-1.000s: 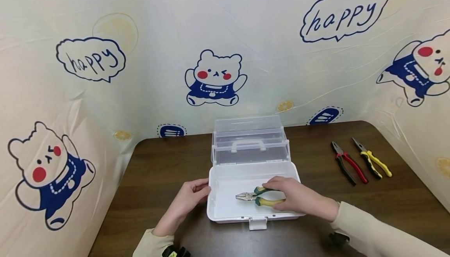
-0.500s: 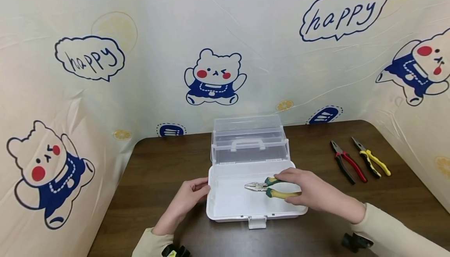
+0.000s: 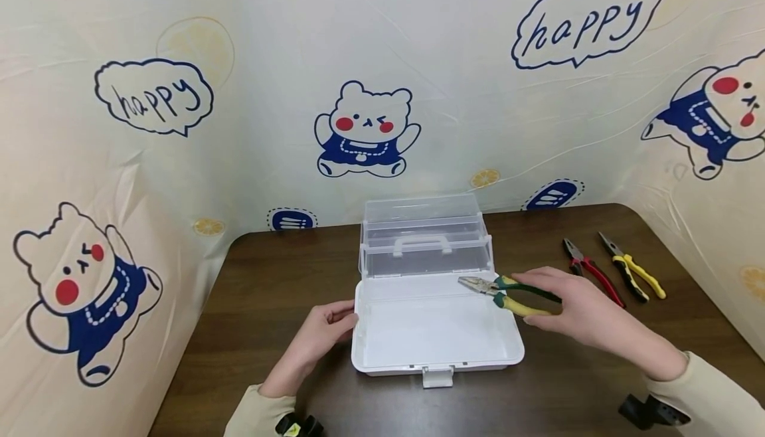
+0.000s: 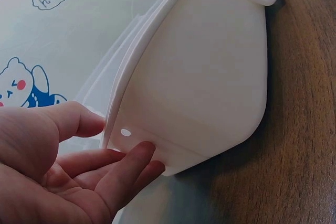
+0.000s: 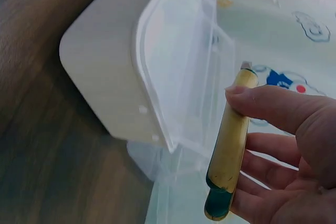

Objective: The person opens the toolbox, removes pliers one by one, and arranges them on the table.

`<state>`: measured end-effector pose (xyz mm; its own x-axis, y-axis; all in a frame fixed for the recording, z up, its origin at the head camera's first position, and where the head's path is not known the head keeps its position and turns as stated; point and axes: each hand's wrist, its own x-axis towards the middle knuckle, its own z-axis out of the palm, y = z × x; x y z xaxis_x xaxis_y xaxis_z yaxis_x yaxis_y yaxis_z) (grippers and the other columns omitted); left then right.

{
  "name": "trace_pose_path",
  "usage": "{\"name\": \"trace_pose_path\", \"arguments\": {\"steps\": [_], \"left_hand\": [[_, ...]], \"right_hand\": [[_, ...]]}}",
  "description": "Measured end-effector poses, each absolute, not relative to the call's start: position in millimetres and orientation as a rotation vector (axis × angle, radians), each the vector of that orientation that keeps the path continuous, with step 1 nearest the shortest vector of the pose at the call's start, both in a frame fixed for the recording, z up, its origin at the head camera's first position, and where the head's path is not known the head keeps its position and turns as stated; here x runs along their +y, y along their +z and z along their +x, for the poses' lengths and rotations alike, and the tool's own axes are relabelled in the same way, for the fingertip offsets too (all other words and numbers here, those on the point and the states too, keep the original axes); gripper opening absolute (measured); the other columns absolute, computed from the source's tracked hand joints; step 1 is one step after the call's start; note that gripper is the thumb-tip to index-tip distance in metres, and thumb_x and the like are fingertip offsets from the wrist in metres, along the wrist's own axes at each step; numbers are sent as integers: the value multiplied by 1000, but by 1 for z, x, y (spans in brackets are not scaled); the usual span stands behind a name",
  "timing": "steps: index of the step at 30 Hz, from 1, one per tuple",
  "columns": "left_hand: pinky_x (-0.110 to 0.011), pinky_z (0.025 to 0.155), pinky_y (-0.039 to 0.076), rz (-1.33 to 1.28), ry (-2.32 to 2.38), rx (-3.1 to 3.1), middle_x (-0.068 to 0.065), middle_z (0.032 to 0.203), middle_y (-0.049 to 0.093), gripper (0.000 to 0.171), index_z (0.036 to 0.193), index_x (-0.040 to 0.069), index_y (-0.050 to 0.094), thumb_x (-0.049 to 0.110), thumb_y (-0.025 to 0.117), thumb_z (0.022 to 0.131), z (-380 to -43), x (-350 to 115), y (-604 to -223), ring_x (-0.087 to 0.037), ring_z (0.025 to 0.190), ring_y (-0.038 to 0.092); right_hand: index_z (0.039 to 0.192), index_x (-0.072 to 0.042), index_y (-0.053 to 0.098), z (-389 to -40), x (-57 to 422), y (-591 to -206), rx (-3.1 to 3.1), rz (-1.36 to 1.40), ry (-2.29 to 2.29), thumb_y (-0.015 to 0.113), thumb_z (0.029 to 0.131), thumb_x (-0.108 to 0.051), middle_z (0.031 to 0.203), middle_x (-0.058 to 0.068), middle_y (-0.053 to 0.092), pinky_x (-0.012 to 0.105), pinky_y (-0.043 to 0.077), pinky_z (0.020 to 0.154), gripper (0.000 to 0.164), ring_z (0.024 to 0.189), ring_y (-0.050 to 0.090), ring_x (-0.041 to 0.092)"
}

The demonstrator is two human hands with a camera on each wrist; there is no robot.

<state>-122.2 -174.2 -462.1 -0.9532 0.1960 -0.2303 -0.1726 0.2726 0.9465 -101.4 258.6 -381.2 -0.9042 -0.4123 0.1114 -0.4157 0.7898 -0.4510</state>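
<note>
Above the right end of an open white toolbox (image 3: 439,337), my right hand (image 3: 582,307) holds combination pliers (image 3: 508,297) by their yellow-green handles. Their metal jaws point left over the box's back right part. In the right wrist view, the thumb lies on one handle (image 5: 228,145) and the fingers are behind the pliers. My left hand (image 3: 325,331) holds the box's left edge. The left wrist view shows its thumb at the rim and its fingertips (image 4: 142,150) against the outer wall. Nothing lies on the visible floor of the box.
The clear lid (image 3: 424,238) with its handle stands raised behind the box. Red-black pliers (image 3: 600,277) and yellow-black long-nose pliers (image 3: 633,267) lie at the right of the brown table (image 3: 287,271). A printed curtain (image 3: 269,125) surrounds the back and sides.
My right hand has lifted the pliers from low inside the box and carried them right and back. My left hand and the toolbox have stayed in place.
</note>
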Motion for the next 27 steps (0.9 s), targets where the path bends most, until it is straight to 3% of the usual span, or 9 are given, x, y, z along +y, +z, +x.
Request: {"name": "trace_pose_path", "arguments": {"steps": [10,14,18,21,27], "left_hand": [[-44,89,62,-8,1708,2268,-24,125,71,40,137,-9,62,9,66,102,-123,-174,-461,-25,105,73],[-42,88,62,-6,1712,2264,-25,125,71,40,137,-10,62,9,66,101,-123,-175,-462,-26,106,73],[-41,88,62,-3,1716,2262,-25,125,71,40,137,-10,62,9,66,102,-123,-175,-463,-26,106,73],[-40,87,62,-6,1719,2260,-25,125,71,41,137,-10,62,9,66,102,-124,-175,-463,-25,105,73],[-45,90,61,6,1719,2254,-26,126,70,42,137,-11,61,10,66,102,-124,-174,-464,-26,106,72]], "right_hand": [[138,-1,65,-112,286,-393,-3018,471,738,88,84,-27,129,21,68,53,57,85,64,108,65,35],[140,1,63,-120,294,-404,-3062,384,789,87,86,-27,123,22,69,40,55,66,66,81,64,25],[139,4,62,-129,299,-418,-3106,283,800,85,87,-29,114,24,70,31,44,55,65,70,54,20],[137,7,62,-136,302,-429,-3130,215,744,83,89,-29,115,28,70,35,45,61,64,80,56,26],[134,13,60,-150,305,-447,-3172,-4,719,79,92,-28,114,34,66,48,54,69,63,85,58,34]]}}
